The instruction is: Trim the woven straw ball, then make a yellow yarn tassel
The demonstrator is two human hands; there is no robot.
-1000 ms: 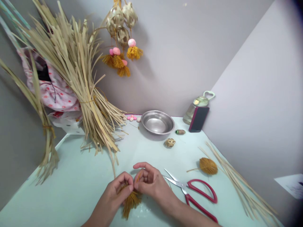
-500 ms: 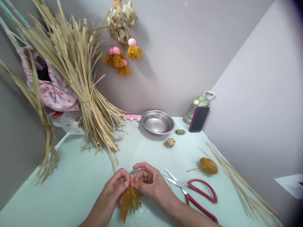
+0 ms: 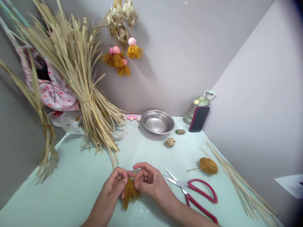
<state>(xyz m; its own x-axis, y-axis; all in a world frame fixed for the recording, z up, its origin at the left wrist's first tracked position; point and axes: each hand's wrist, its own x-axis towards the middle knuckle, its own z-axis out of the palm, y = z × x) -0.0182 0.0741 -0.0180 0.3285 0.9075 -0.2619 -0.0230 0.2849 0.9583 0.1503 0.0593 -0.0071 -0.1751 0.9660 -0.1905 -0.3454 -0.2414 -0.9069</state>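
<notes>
Where the pale green table (image 3: 78,176) nears its front edge, a mustard-yellow tassel (image 3: 129,193) of fine, fluffy threads is pinched at its top between both hands, its fringe fanned out downward. The left hand (image 3: 115,184) is closed on it with curled fingertips, and the right hand (image 3: 148,181) is closed likewise from the other side. Red-handled steel scissors (image 3: 191,192) are laid open just beside the right hand

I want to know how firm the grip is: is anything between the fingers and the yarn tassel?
Nothing visible. The left hand and right hand both pinch the top of the yarn tassel directly, over the table.
</notes>
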